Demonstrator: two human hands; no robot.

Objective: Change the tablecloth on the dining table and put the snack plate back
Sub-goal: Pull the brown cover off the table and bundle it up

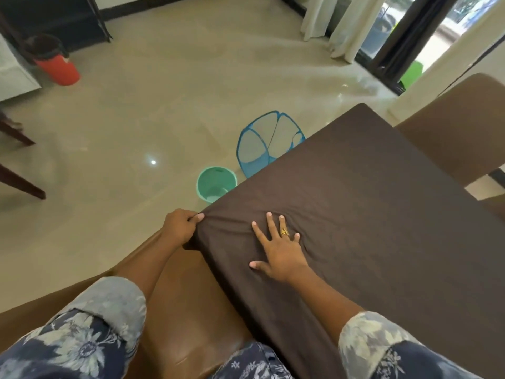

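Brown tablecloth (369, 203) was bunched at the corner in her left hand (180, 227)'s pinch, right hand (278, 250) splayed flat on top; tug too hard and it'd probably drag crooked.

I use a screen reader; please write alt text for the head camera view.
A person fits a dark brown tablecloth over a table corner: the left hand pinches the cloth at the corner, the right hand presses flat on top. On the floor beyond stand a green bucket and a blue mesh hamper.
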